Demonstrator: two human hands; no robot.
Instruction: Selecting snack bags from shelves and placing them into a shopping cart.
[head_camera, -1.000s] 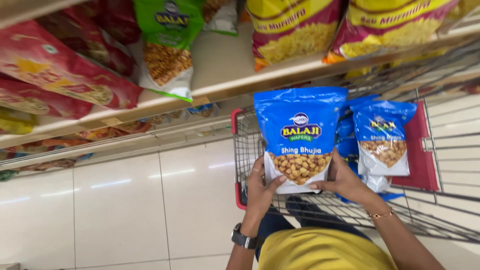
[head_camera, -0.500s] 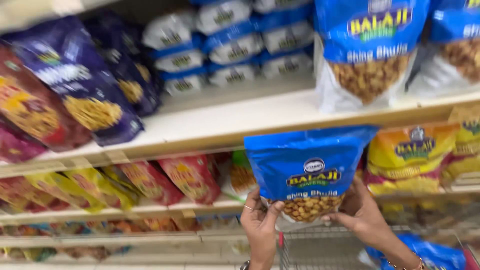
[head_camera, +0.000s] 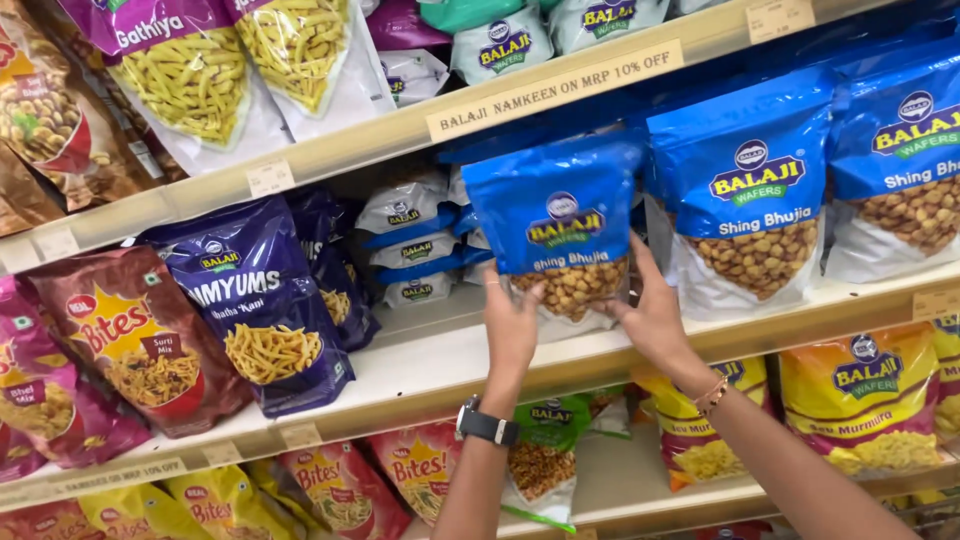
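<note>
Head view: blue snack bag between left hand and right hand

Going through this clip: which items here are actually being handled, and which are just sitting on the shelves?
In hand:
- blue snack pouch, held upright at the middle shelf
- left hand and right hand, gripping its lower corners

Just sitting there:
- matching blue pouches to the right
- dark blue stick-snack bag
- red mix bag
- yellow bags below
- green bag below

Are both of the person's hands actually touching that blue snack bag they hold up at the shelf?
Touching. The head view shows the left hand and right hand pressed against the blue snack bag's lower corners.
</note>
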